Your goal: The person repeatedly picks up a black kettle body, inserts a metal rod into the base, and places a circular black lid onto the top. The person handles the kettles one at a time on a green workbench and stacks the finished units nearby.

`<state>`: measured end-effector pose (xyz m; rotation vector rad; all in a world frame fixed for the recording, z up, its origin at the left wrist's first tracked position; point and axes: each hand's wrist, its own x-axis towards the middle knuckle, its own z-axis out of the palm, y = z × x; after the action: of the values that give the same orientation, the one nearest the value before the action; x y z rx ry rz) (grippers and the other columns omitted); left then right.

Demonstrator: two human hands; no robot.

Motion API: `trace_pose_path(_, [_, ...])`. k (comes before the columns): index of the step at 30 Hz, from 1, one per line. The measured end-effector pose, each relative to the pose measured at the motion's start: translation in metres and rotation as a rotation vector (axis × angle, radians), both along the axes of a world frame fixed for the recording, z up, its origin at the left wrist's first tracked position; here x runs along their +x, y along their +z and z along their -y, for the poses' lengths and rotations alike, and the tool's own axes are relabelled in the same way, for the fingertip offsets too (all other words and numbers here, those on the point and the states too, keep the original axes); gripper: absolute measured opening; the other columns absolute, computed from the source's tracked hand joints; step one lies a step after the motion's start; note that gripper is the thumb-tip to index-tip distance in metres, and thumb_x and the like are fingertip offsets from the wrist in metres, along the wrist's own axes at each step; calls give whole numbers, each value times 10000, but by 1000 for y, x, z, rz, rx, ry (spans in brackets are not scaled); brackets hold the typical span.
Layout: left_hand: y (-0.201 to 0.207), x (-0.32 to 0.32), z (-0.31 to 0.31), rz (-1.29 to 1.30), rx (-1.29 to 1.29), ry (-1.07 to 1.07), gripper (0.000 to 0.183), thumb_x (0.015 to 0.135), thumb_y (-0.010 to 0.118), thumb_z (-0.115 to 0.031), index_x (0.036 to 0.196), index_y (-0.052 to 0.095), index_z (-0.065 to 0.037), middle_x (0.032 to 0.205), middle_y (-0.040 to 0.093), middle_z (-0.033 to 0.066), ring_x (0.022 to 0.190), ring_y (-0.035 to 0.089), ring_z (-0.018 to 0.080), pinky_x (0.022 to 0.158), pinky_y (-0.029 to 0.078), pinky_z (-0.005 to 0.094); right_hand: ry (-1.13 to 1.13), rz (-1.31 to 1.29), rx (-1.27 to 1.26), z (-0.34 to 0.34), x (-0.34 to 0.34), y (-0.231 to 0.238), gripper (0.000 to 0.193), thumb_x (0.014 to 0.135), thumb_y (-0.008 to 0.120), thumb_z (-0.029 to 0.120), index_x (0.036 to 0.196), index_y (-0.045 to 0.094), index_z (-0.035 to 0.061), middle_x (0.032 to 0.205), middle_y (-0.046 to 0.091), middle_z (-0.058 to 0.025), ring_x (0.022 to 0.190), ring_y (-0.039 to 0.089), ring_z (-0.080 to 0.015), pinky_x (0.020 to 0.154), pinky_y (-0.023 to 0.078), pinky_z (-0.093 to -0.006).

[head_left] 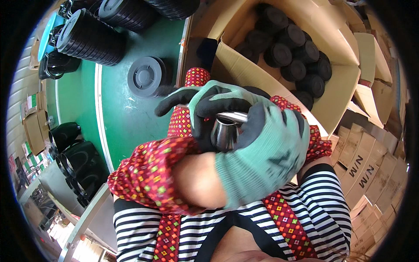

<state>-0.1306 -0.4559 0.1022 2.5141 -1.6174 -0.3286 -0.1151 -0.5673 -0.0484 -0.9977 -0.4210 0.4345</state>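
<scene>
Metal part [224, 136] sits between left hand [275, 146], which grips it, and right hand [224, 94], fingers half-curled, can't tell if holding. Probably stiff, slick, lightish; I'd grab the round sides.

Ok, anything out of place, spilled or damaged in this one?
No spill or damage I can see. Only mildly odd: a black disc-shaped part lies on the green table, apart from the tall black stacks of similar pieces.

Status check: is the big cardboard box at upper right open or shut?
Open: looking into the cardboard box, you can see round black pieces inside.
</scene>
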Motion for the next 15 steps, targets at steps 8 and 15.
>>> trace_pose_path(8, [-2, -10, -14, -201, -301, -14, 406, 814, 643, -268, 1134, 714, -28, 949, 671, 114, 788, 632, 251, 702, 530, 412, 63, 125, 165, -28, 3, 41, 264, 1016, 622, 216, 1140, 703, -3, 1292, 624, -151, 1348, 514, -323, 1175, 373, -451])
trace_pose_path(15, [-5, 2, -7, -277, -179, -7, 409, 829, 633, -298, 1138, 702, -38, 942, 641, 104, 813, 638, 254, 699, 534, 393, 139, 136, 218, -27, 18, 34, 286, 999, 638, 243, 1120, 731, 1, 1314, 628, -147, 1415, 477, -345, 1212, 332, -475])
